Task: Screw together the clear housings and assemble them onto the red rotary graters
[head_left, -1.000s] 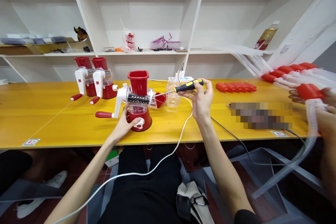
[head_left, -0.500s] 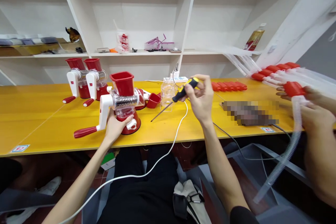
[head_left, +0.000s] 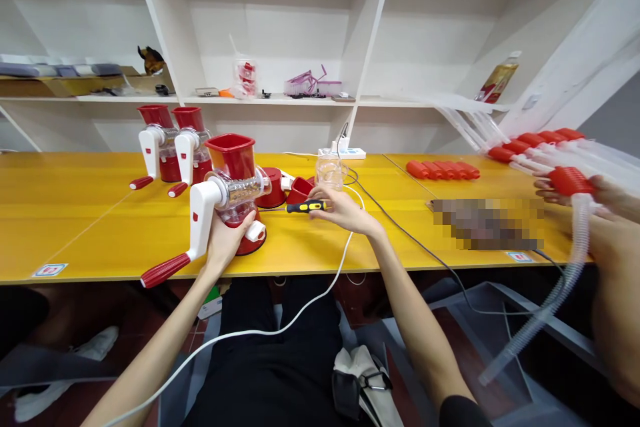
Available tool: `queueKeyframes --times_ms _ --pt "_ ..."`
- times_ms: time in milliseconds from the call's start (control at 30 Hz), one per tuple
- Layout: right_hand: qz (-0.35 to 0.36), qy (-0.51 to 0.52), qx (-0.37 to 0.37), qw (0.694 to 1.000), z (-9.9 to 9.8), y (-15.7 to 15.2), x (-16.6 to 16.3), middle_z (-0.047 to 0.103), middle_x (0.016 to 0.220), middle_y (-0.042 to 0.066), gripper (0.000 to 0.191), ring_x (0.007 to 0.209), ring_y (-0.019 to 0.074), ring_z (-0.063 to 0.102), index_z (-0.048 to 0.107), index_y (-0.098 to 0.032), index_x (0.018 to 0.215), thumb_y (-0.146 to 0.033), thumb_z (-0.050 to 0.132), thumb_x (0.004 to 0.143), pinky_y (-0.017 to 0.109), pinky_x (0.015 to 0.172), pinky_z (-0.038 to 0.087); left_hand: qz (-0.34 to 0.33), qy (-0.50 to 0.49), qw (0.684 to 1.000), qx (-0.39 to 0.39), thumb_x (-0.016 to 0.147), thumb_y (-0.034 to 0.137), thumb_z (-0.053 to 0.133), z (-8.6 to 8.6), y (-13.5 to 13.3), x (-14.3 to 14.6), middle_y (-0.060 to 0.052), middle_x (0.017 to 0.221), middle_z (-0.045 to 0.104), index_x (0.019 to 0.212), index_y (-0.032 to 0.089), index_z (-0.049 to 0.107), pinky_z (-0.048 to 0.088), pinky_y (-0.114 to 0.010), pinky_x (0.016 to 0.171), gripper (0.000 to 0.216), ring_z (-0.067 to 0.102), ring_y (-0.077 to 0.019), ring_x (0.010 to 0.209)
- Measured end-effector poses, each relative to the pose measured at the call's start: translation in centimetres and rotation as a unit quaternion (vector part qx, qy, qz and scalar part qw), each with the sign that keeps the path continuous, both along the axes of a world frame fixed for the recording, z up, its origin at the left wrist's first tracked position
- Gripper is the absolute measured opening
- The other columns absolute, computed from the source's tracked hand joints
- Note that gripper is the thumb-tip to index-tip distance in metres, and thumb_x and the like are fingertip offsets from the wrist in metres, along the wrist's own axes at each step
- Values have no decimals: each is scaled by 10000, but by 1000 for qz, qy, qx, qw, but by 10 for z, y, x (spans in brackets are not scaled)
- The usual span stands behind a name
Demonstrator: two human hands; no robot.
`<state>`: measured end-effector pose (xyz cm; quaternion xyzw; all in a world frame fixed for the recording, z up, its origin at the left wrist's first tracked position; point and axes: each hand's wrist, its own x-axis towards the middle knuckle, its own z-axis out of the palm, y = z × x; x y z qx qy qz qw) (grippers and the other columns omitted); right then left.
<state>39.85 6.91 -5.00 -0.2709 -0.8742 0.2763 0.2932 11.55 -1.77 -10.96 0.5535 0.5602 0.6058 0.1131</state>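
Note:
My left hand (head_left: pixel 225 240) is closed around the lower body of a red and white rotary grater (head_left: pixel 231 190), below its clear drum housing. The grater tilts a little, its white crank and red handle pointing toward me on the left. My right hand (head_left: pixel 345 210) has its fingertips on the end of a black and yellow screwdriver (head_left: pixel 300 207). The screwdriver is low over the table, its shaft pointing left toward the grater. Just behind it are a red hopper (head_left: pixel 301 188), a red base (head_left: pixel 271 187) and a clear plastic housing (head_left: pixel 330 172).
Two assembled graters (head_left: pixel 156 147) stand at the back left. A white cable (head_left: pixel 320 293) crosses my lap onto the yellow table (head_left: pixel 100 240). On the right, another person's hands (head_left: pixel 595 193) hold a red part with a clear corrugated hose (head_left: pixel 580 233). Red pieces (head_left: pixel 443 170) lie behind.
My right hand has lowered and moved left with the screwdriver, which turned from slanted to nearly level. The grater has tipped slightly in my left hand. The view has shifted a little.

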Motion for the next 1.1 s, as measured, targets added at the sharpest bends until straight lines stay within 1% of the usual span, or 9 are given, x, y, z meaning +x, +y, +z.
queueKeyframes --times_ms 67,167,333,467,600,800,867,967,1100 --pt "-13 -73 20 997 -3 -1 -6 682 1121 74 344 962 169 685 629 -132 1215 -390 649 988 357 844 615 47 -2 999 14 801 554 783 3 -2 4 -127 1444 583 1368 224 516 266 -495 1289 709 480 -341 1446" --pt "-57 -157 55 984 -10 -4 -18 673 1173 83 349 1013 181 677 633 -147 1244 -395 632 999 386 897 605 38 -6 999 7 800 534 779 4 -4 6 -127 1350 652 1288 206 579 409 -485 1203 621 606 -330 1310" --pt "-115 -236 101 960 -24 -6 -34 659 1240 95 364 1087 203 669 624 -151 1279 -383 636 998 421 949 595 24 -15 999 -24 745 496 781 3 -2 2 -129 1261 707 1209 188 599 499 -480 1106 586 667 -329 1217" --pt "-168 -238 123 949 -29 -5 -40 656 1248 96 360 1090 204 669 620 -151 1284 -373 632 1001 421 948 597 -9 -27 999 -41 708 502 774 2 0 1 -135 1218 729 1152 185 600 513 -492 1082 573 695 -328 1161" --pt "-204 -192 139 950 -23 -8 -39 668 1206 89 331 1044 188 678 629 -148 1258 -366 619 1009 395 916 606 -51 -39 997 -48 692 523 769 2 1 0 -138 1203 738 1142 182 596 511 -511 1077 591 709 -328 1125" --pt "-158 -36 167 973 -5 -19 -35 691 1019 48 264 882 143 683 647 -129 1151 -355 583 1029 344 836 606 -73 -29 996 -43 703 545 750 4 0 -1 -142 1233 732 1175 184 603 497 -528 1092 612 695 -335 1155" --pt "-140 41 187 971 -2 -26 -36 686 1066 66 249 942 156 682 629 -146 1151 -349 531 1046 367 896 599 -85 -24 995 -49 708 550 752 4 1 -2 -144 1239 729 1180 180 609 489 -532 1098 617 688 -336 1162" --pt "-118 147 213 959 2 -39 -37 636 1232 103 282 1134 195 643 573 -206 1236 -391 478 1044 409 1017 572 -121 -24 990 -62 709 564 753 3 1 -3 -164 1250 721 1141 159 627 478 -543 1101 605 683 -348 1167" --pt "-98 234 222 941 18 -54 -46 549 1387 113 378 1348 231 524 489 -264 1343 -453 495 1016 477 1137 503 -163 -21 983 -78 701 588 758 1 2 -3 -190 1208 734 1086 128 650 494 -558 1067 610 694 -370 1138"
